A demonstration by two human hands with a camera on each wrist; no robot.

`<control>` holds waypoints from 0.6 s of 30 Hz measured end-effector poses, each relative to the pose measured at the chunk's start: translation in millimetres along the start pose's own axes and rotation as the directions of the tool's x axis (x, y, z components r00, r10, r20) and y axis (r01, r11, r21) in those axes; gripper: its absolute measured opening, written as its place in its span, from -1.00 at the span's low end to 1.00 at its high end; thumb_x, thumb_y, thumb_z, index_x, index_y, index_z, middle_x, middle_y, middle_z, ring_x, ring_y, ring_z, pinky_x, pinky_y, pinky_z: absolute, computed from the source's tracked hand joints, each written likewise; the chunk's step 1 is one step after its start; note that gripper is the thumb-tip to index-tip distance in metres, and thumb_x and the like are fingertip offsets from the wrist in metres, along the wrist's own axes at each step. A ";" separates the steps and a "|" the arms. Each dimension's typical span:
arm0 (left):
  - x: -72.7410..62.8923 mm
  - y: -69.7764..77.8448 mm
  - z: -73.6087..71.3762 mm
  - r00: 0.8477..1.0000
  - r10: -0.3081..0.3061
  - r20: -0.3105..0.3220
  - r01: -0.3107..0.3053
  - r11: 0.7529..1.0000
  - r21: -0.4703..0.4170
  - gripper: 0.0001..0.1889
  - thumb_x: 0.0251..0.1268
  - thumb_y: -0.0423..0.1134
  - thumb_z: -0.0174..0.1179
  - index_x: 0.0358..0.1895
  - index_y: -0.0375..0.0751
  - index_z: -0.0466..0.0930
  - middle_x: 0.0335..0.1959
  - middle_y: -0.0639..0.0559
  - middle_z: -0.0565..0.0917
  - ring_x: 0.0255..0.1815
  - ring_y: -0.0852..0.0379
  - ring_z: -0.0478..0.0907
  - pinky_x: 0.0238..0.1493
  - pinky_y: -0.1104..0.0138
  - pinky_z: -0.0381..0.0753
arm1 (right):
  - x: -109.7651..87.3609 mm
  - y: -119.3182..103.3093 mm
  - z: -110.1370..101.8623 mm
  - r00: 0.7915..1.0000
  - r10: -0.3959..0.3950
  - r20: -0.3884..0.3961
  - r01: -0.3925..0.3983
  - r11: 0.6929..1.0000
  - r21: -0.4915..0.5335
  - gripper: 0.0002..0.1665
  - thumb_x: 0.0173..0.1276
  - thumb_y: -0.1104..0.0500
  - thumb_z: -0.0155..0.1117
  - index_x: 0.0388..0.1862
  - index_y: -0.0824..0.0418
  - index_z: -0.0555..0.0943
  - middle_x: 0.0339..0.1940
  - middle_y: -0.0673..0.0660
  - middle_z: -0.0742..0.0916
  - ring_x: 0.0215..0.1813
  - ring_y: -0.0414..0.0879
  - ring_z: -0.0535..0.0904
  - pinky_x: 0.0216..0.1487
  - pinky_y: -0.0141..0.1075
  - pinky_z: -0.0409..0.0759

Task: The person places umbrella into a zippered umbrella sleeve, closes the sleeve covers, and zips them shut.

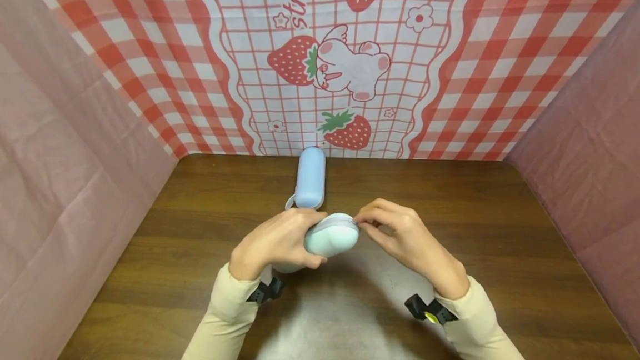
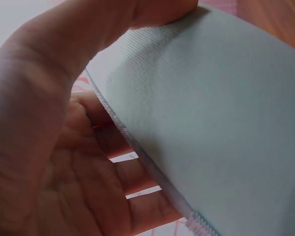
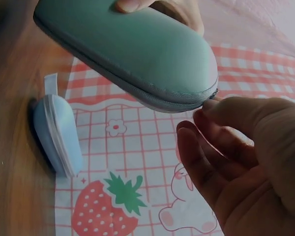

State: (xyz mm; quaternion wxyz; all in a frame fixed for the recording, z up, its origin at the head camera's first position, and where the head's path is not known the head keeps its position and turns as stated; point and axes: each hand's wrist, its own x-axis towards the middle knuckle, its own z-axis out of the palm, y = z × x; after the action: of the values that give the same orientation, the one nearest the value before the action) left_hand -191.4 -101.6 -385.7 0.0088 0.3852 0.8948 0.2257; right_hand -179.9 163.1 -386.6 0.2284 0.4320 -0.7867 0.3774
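A mint-green zippered case (image 1: 332, 238) is held above the table, tilted, in the middle of the head view. My left hand (image 1: 280, 240) grips it by its sides, thumb on one face and fingers round the other, as the left wrist view shows on the case (image 2: 221, 113). At the case's rounded end, my right hand (image 1: 400, 232) pinches the zipper pull (image 3: 214, 94) between thumb and index finger. The zipper seam along the case (image 3: 137, 59) looks closed in the right wrist view. Most of the pull is hidden by the fingertips.
A blue zippered case (image 1: 311, 178) with a strap lies at the table's back, against the strawberry-print cloth (image 1: 345, 71). The brown wooden table (image 1: 200, 226) has pink cloth walls (image 1: 75, 143) at its sides. Both wrists carry black straps (image 1: 432, 310).
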 end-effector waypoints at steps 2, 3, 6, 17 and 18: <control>1.3 1.0 1.2 1.000 0.009 0.015 -0.009 1.000 -0.017 -0.52 -0.12 -0.01 0.56 -0.08 0.00 0.63 -0.27 0.24 0.66 -0.27 0.30 0.56 -0.17 0.37 0.59 | -0.2 0.3 -0.3 1.000 -0.017 0.003 0.017 1.000 -0.003 -0.71 0.17 0.52 0.46 -0.18 0.24 0.74 -0.22 0.06 0.78 -0.25 -0.18 0.68 -0.22 -0.45 0.65; 1.9 1.6 1.6 1.000 0.013 0.021 -0.013 1.000 -0.025 -0.52 -0.12 -0.01 0.56 -0.08 0.00 0.63 -0.26 0.24 0.66 -0.27 0.30 0.57 -0.17 0.37 0.59 | -0.1 0.2 -0.7 1.000 -0.024 0.003 0.024 1.000 -0.001 -0.73 0.20 0.50 0.45 -0.18 0.24 0.73 -0.22 0.06 0.79 -0.25 -0.19 0.67 -0.23 -0.46 0.64; 2.5 3.5 2.2 0.999 0.021 0.033 -0.019 0.999 -0.043 -0.50 -0.11 -0.01 0.56 -0.04 -0.01 0.65 -0.24 0.24 0.68 -0.25 0.31 0.57 -0.15 0.37 0.60 | 0.9 -0.4 -1.3 0.997 -0.074 -0.015 0.074 0.997 -0.007 -0.75 0.21 0.49 0.43 -0.17 0.26 0.73 -0.23 0.06 0.79 -0.27 -0.18 0.68 -0.22 -0.47 0.64; 1.2 4.0 0.6 0.999 -0.002 0.047 0.004 0.999 -0.052 -0.51 -0.14 -0.02 0.58 -0.06 0.00 0.67 -0.27 0.27 0.68 -0.29 0.32 0.58 -0.19 0.39 0.60 | 1.7 -2.2 -3.2 0.982 -0.190 -0.020 0.189 0.981 -0.033 -0.81 0.51 0.23 0.21 -0.21 0.29 0.73 -0.20 0.10 0.73 -0.25 -0.16 0.65 -0.24 -0.49 0.63; 1.0 3.7 0.6 0.999 -0.001 0.047 0.003 0.998 -0.055 -0.51 -0.15 -0.02 0.58 -0.07 0.00 0.67 -0.28 0.26 0.68 -0.30 0.32 0.58 -0.20 0.39 0.60 | 2.1 -2.0 -2.9 0.980 -0.199 -0.016 0.198 0.979 -0.036 -0.80 0.52 0.23 0.20 -0.22 0.29 0.72 -0.20 0.10 0.72 -0.24 -0.15 0.65 -0.23 -0.50 0.64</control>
State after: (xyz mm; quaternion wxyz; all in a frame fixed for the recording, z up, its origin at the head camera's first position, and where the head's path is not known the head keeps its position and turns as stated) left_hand -189.5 -98.4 -384.5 0.0406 0.3891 0.8881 0.2414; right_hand -179.2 163.7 -382.6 0.2800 0.5007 -0.7436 0.3433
